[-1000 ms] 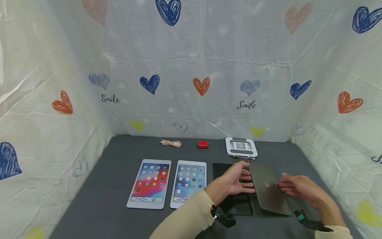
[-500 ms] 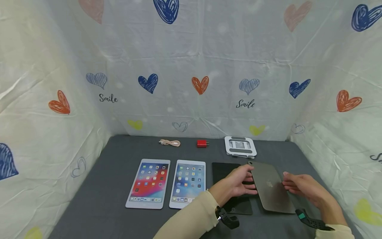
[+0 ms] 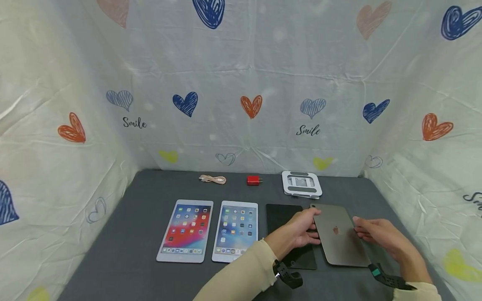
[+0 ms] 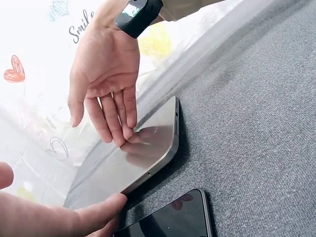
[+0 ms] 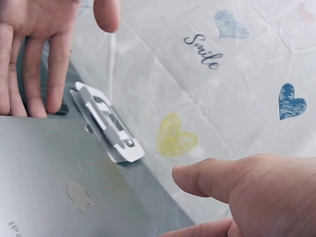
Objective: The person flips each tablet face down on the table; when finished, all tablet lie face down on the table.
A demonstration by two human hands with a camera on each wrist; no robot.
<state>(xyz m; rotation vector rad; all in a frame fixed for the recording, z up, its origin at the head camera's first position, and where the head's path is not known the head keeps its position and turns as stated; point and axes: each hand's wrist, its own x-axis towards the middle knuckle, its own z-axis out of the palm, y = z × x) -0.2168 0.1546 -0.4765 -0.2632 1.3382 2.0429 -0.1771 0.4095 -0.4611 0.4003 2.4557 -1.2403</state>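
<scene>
A grey tablet (image 3: 340, 246) lies back side up at the right of the dark table, its logo showing. My left hand (image 3: 295, 232) is at its left edge, over a black tablet (image 3: 276, 214) that my hand and arm partly hide. Straight left fingers (image 4: 101, 210) touch the edge in the left wrist view. My right hand (image 3: 384, 236) is at the opposite edge, fingers extended. In the right wrist view its thumb (image 5: 197, 178) is raised beside the tablet. Two white tablets with lit screens, one with a red and blue background (image 3: 188, 228) and one blue (image 3: 236, 228), lie further left.
Along the back of the table are a coiled cable (image 3: 212, 179), a red charger plug (image 3: 254, 180) and a folded white stand (image 3: 302, 192). A heart-printed white sheet (image 3: 218, 58) hangs behind and on both sides.
The grey tablet has gone from tilted to lying nearly flat, back up. Both hands have stayed at its sides, and the view has shifted slightly.
</scene>
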